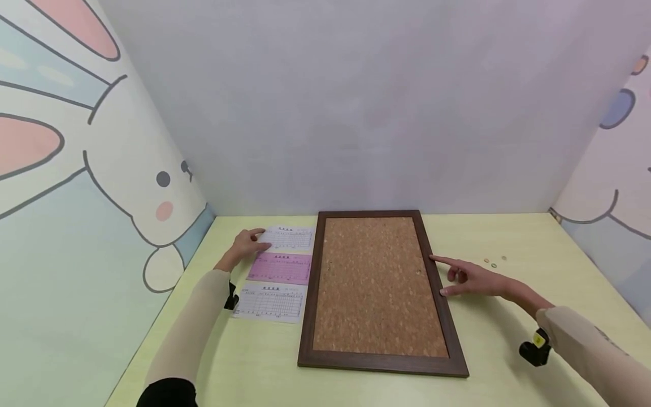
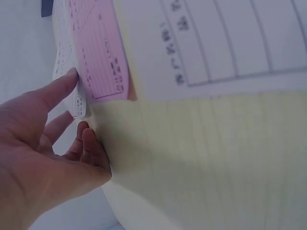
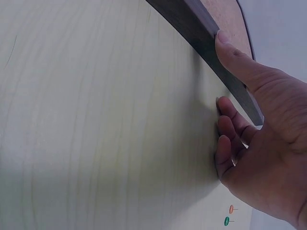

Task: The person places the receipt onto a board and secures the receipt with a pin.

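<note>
In the head view, my left hand (image 1: 246, 243) is at the left edge of the top white printed form (image 1: 290, 238), thumb and forefinger spread apart at its edge. The left wrist view shows the thumb tip against that form (image 2: 64, 62). Below it lie a pink form (image 1: 281, 268) and a second white form (image 1: 270, 302). A brown-framed cork board (image 1: 378, 288) lies to their right. My right hand (image 1: 473, 278) touches the board's right frame side with forefinger and thumb. In the right wrist view its other fingers curl loosely beside the frame (image 3: 211, 48).
Several small push pins, among them an orange one (image 3: 231, 209) and a green one (image 3: 227, 221), lie on the light wood table (image 1: 534, 249) beyond the right hand. A grey wall (image 1: 376, 113) rises behind the table, and walls with rabbit drawings (image 1: 127, 186) flank it.
</note>
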`<state>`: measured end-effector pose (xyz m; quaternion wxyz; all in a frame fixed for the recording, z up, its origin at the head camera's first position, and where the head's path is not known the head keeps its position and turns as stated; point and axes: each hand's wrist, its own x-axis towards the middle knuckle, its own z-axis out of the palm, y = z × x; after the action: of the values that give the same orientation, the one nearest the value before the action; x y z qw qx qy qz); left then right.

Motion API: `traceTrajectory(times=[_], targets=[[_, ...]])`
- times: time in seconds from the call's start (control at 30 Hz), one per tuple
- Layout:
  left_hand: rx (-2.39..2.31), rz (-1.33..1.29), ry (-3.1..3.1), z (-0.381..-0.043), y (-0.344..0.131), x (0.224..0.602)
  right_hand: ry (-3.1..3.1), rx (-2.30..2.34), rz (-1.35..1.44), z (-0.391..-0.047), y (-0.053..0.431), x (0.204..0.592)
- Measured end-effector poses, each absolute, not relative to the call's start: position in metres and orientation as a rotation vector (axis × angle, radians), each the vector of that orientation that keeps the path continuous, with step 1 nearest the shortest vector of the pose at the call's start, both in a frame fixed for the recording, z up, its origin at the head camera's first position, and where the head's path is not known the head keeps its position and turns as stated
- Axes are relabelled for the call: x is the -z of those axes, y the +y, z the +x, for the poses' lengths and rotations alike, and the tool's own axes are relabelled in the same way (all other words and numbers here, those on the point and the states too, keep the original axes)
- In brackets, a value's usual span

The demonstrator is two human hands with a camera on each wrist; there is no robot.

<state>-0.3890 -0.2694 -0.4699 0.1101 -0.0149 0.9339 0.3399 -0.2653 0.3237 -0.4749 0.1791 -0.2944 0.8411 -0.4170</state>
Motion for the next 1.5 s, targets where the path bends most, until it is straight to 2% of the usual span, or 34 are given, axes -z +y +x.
traceTrajectory(times=[0.8, 1.5], targets=[[-1.235, -0.311, 2.648, -0.375, -0.261, 0.468, 2.309, 1.217, -0.680, -0.257, 0.315, 0.470], [-1.472, -0.442, 2.515, -0.368, -0.283, 0.454, 2.317, 1.215, -0.663, -0.260, 0.316, 0.465]])
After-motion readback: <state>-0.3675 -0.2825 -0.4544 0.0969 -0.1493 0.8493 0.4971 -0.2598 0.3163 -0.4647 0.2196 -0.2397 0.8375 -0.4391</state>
